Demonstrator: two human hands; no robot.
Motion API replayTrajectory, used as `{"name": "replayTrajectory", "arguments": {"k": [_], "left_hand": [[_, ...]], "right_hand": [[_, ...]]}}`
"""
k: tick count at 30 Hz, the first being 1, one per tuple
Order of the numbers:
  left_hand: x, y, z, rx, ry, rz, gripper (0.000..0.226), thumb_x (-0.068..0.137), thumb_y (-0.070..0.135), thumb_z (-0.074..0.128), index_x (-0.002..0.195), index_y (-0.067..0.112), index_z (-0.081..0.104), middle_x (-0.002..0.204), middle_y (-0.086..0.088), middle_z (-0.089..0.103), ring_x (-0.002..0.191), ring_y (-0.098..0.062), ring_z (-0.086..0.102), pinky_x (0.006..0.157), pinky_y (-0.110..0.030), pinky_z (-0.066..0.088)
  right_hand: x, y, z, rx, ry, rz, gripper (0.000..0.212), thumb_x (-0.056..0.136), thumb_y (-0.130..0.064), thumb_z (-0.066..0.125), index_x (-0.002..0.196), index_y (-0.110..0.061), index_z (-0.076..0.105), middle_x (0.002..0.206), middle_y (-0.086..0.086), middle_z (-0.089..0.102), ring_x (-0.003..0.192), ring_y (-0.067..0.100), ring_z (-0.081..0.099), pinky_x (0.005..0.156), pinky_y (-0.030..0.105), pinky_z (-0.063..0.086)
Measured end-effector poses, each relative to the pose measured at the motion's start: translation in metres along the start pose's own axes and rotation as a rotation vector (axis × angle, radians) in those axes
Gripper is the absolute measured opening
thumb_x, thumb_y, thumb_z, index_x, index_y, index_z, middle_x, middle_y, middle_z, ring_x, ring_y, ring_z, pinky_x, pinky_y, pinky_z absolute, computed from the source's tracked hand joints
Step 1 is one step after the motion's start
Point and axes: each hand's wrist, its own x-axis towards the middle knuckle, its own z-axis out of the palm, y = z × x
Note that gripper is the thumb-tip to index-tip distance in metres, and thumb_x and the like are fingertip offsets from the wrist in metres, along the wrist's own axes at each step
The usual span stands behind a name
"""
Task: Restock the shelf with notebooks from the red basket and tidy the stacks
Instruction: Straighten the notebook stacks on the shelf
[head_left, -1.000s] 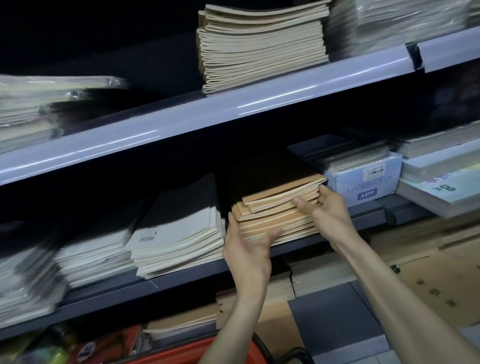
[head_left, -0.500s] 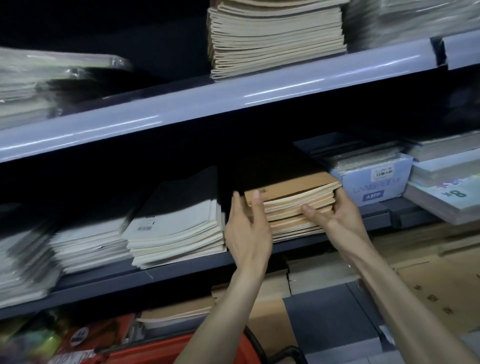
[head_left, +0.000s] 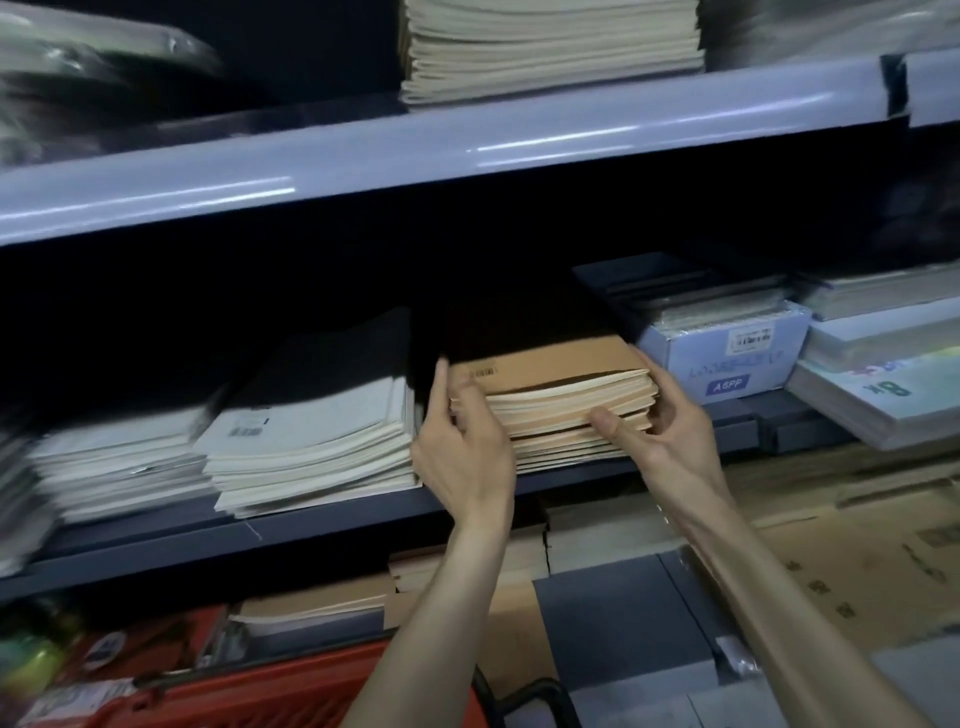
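Note:
A stack of brown kraft notebooks (head_left: 550, 400) lies on the middle shelf (head_left: 311, 525). My left hand (head_left: 462, 447) presses against the stack's left side, fingers straight up along the edge and thumb on the front corner. Over at the right front corner, my right hand (head_left: 660, 431) holds the stack with its thumb on the front edges and its fingers curled round the right side. The top notebook's cover is slightly lifted at the front. The red basket (head_left: 291, 691) sits at the bottom left, below my left forearm; its contents are blurred.
White notebook stacks (head_left: 311, 447) sit close to the left of the brown stack. A blue box (head_left: 727, 364) of packs stands right of it, with wrapped pads (head_left: 883, 395) beyond. The upper shelf (head_left: 415, 161) carries a tall cream stack (head_left: 550, 52). Cardboard boxes (head_left: 857, 545) lie below right.
The stack went from fanned and uneven to squared up. My left hand moved from under the front to the left side; my right hand slid to the right front corner.

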Motion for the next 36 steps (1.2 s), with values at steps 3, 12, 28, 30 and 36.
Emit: {"name": "replayTrajectory", "arguments": {"k": [3,12,28,30,36], "left_hand": [[-0.002,0.001,0.008,-0.098,0.137,-0.048,0.031,0.105,0.036,0.051,0.108,0.030,0.082,0.059,0.020,0.065,0.049,-0.001,0.053,0.053,-0.008,0.036],[-0.004,0.001,0.007,-0.086,0.139,0.020,0.034,0.107,0.031,0.042,0.102,0.022,0.074,0.084,0.041,0.064,0.087,0.020,0.058,0.066,-0.001,0.036],[0.000,0.016,0.012,0.007,0.182,-0.213,0.044,0.111,0.043,0.032,0.133,0.033,0.069,0.105,0.018,0.073,0.101,-0.009,0.061,0.082,-0.027,0.036],[-0.001,0.015,0.010,-0.029,0.171,-0.220,0.043,0.111,0.036,0.033,0.140,0.030,0.064,0.116,0.015,0.072,0.102,-0.008,0.059,0.085,-0.027,0.037],[0.000,0.020,0.006,0.011,0.109,-0.266,0.043,0.109,0.025,0.033,0.132,0.028,0.069,0.097,0.014,0.066,0.087,-0.008,0.050,0.077,-0.029,0.032]], "right_hand": [[-0.006,0.003,0.008,-0.018,0.061,-0.020,0.060,0.085,-0.024,0.080,0.140,-0.020,0.057,0.117,-0.013,0.075,0.109,-0.003,0.069,0.101,0.022,0.054],[0.002,0.010,-0.011,-0.143,-0.153,-0.056,0.096,0.085,-0.058,0.075,0.158,-0.050,0.014,0.161,-0.011,0.042,0.148,0.007,0.040,0.123,0.052,0.032],[0.003,0.010,0.004,-0.369,-0.029,-0.040,0.089,0.088,-0.043,0.075,0.161,-0.039,0.025,0.136,-0.016,0.062,0.128,0.007,0.059,0.114,0.034,0.044],[0.000,0.008,0.008,-0.414,-0.027,-0.017,0.099,0.083,-0.035,0.083,0.162,-0.040,0.023,0.134,-0.018,0.063,0.126,0.005,0.059,0.114,0.030,0.042],[-0.001,0.010,0.013,-0.420,0.028,0.014,0.097,0.084,-0.027,0.084,0.162,-0.037,0.027,0.129,-0.017,0.063,0.122,0.003,0.057,0.108,0.021,0.038]]}}
